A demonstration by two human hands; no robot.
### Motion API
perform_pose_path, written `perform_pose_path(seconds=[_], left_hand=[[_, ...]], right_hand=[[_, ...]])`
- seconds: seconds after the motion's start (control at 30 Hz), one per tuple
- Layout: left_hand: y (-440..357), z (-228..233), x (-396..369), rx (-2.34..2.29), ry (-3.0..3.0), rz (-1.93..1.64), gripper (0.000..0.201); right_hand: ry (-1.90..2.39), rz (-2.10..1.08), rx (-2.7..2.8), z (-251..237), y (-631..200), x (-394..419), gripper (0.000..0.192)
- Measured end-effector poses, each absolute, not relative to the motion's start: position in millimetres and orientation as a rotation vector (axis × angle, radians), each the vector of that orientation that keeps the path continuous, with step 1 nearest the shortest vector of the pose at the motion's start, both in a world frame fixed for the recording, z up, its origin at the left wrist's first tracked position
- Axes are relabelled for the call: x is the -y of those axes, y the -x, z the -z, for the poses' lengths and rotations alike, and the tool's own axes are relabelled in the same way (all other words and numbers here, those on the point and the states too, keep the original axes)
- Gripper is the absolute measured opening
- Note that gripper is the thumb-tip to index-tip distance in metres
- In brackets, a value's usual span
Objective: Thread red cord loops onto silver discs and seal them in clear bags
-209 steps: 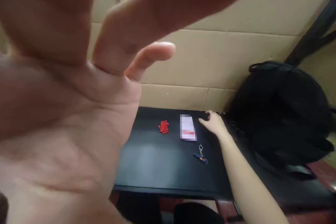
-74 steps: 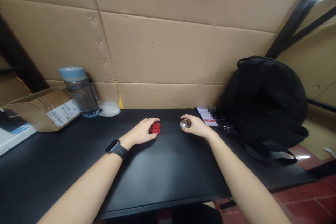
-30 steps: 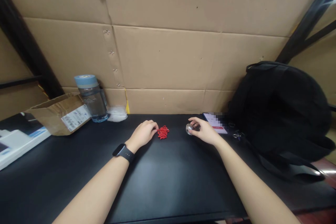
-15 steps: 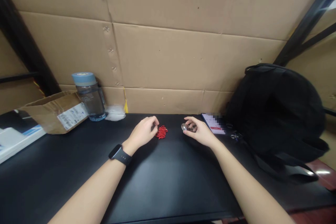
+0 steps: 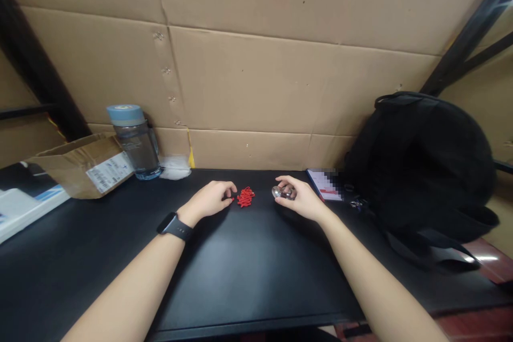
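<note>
A small heap of red cord (image 5: 246, 197) lies on the black table. Just left of it is my left hand (image 5: 212, 198), wearing a dark watch on its wrist. Its fingers are curved, with the thumb apart from them. A tiny red spot shows at the thumb tip; whether it is loose cord I cannot tell. To the right of the heap, my right hand (image 5: 300, 197) is curled around shiny, round, silvery objects (image 5: 277, 192), low over the table. The fingers and palm partly cover them, so their exact kind is unclear.
A black backpack (image 5: 420, 176) stands at the right, beside a phone (image 5: 324, 184) and keys (image 5: 356, 203). At the left are a brown paper bag (image 5: 80, 163), a blue-lidded water bottle (image 5: 138, 144) and a white packet (image 5: 175, 167). A cardboard wall (image 5: 256, 75) closes the back.
My left hand has drawn a little to the left, away from the red cord heap. My right hand stays around the shiny round objects. The view has shifted slightly.
</note>
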State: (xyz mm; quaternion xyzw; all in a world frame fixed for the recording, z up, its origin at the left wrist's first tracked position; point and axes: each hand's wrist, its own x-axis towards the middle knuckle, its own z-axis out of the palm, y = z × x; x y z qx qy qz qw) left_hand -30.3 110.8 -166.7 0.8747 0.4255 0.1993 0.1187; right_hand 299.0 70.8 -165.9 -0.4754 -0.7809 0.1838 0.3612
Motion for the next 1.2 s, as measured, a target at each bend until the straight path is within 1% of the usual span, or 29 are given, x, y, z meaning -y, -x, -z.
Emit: perform_pose_path(seconds=[0.2,0.27,0.33,0.43,0.57,0.73,1.0,1.13,1.2], left_hand=[[32.4,156.2,-106.3,-1.529,-2.517,-0.564,0.026],[38.6,153.4,-109.0,-1.422,-2.578,-0.591,0.029],[44.7,153.6,-113.1,-1.204,-2.673,-0.563,0.032],[50.7,158.8,-119.6,-1.006,-2.713,-0.467,0.024],[51.9,166.6,-124.9,-1.075,-2.675,-0.445,0.009],[46.5,167.2,-120.9,-1.200,-2.717,-0.455,0.013],[33.4,150.6,-109.6,-1.211,-2.647,-0.772,0.016],[21.0,145.4,-101.0,-1.182,-2.593,-0.963,0.011],[13.8,144.4,-95.9,-1.186,-2.591,-1.016,0.013]], right_hand=[[1.223,-0.475,2.014,162.4,-298.5,-68.7,0.050],[1.224,-0.482,2.016,162.1,-298.8,-68.6,0.050],[1.224,-0.485,2.020,162.5,-299.2,-68.9,0.050],[1.218,-0.483,2.031,163.4,-299.6,-69.2,0.048],[1.223,-0.498,2.033,163.6,-298.9,-68.7,0.045],[1.226,-0.521,2.027,163.1,-297.6,-67.5,0.046],[1.214,-0.545,1.995,162.9,-296.6,-68.1,0.048],[1.191,-0.587,1.957,161.4,-292.6,-66.2,0.048],[1.170,-0.619,1.935,160.0,-289.1,-64.1,0.049]])
